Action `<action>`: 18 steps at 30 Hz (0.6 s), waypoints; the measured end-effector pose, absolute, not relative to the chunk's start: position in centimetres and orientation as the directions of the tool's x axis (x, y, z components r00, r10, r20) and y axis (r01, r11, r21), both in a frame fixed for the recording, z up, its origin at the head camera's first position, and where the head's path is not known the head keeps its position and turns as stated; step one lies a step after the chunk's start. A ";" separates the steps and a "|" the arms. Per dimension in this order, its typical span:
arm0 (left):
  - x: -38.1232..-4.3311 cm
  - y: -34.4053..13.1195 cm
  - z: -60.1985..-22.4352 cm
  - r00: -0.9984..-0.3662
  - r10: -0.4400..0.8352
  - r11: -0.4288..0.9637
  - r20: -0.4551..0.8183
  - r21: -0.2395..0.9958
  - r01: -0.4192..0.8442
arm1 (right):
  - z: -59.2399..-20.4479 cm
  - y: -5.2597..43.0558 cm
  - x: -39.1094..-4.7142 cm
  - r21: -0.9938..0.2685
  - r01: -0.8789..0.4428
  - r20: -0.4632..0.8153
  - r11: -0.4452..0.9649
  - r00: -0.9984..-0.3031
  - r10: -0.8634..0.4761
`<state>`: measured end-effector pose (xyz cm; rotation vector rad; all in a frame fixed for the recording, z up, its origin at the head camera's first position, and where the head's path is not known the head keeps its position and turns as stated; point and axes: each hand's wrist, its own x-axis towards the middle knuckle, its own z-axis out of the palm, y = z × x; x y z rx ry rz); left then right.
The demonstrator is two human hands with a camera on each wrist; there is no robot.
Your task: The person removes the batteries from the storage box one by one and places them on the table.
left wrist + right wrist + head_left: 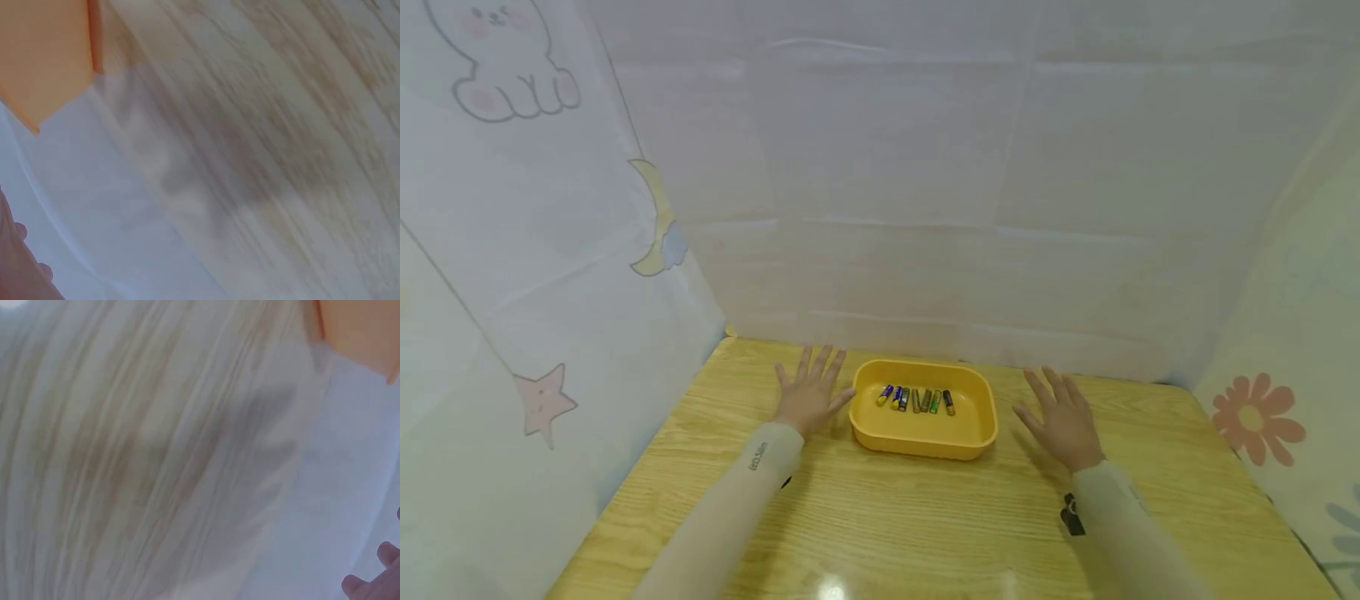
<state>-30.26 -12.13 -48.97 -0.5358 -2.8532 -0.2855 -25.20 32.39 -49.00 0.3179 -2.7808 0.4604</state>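
Observation:
A yellow plastic tray (925, 446) sits on the wooden table, with several small batteries (916, 401) lying in a loose row inside it. Some of the batteries are purple and yellow, others greenish or dark. To the tray's left is my left hand (808, 400), fingers spread, its thumb close to the rim; whether they touch I cannot tell. My right hand (1063, 423) hovers on the other side, fingers spread and apart from the tray. Neither hand holds anything. In both wrist views only fingertips and a corner of the tray show.
The wood-grain table (887, 525) ends at a pale cloth wall (880, 250) behind the tray. Printed cloth walls stand on the left and right, with a star (546, 402) and a flower (1258, 418). A small black device (1072, 515) is at the right wrist.

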 end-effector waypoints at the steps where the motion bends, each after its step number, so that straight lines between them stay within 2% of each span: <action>1: -30.2 -12.0 -48.9 -0.908 0.337 0.913 0.249 0.149 0.380 | -49.0 32.2 -25.3 -0.288 -0.275 0.337 0.917 -0.926 -0.172; 12: -29.6 -10.4 -47.6 -0.923 0.349 0.909 0.161 0.182 0.376 | -47.9 29.0 -25.1 -0.429 -0.333 0.383 0.840 -0.909 -0.165; 18: -29.3 -9.7 -47.4 -0.926 0.353 0.905 0.131 0.203 0.374 | -47.7 27.8 -25.2 -0.530 -0.293 0.313 0.796 -0.940 -0.137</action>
